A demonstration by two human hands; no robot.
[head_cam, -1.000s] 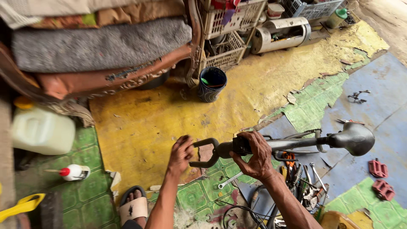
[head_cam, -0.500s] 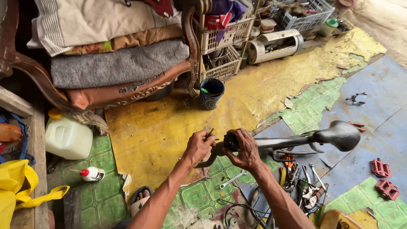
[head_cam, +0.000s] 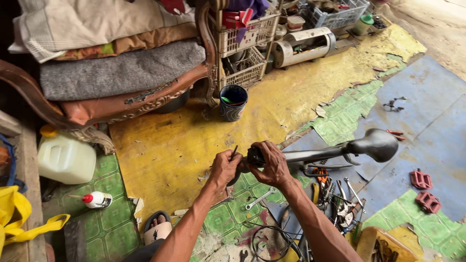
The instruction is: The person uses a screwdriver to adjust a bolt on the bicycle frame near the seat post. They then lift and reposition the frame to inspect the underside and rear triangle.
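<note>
Low in the middle of the frame, the right hand (head_cam: 273, 164) is curled tight around the black front end of a bicycle saddle post assembly (head_cam: 335, 151), fingers wrapped over the dark fitting at its near end. The left hand (head_cam: 224, 167) sits just beside it, fingers pinched closed on a thin dark rod-like tool (head_cam: 233, 152) that sticks up and tilts toward the upper right, its lower end at the same fitting. The grey post runs off to the right and ends in the black saddle (head_cam: 376, 144), right of centre, hanging over the blue floor mat (head_cam: 427, 111). Below the right forearm lies a silver wrench (head_cam: 259, 199) on the green patterned mat, and to its right a heap of pliers and other hand tools (head_cam: 340, 199), partly hidden by the arm. Two red pedals (head_cam: 424, 190) lie at lower right. Above the hands, a dark blue cup (head_cam: 233, 102) stands on the yellow mat (head_cam: 165, 145) near white plastic crates (head_cam: 242, 48). At left stand a white jerrycan (head_cam: 65, 157) and a small red-capped bottle (head_cam: 97, 199); a sandalled foot (head_cam: 156, 227) shows at the bottom.
</note>
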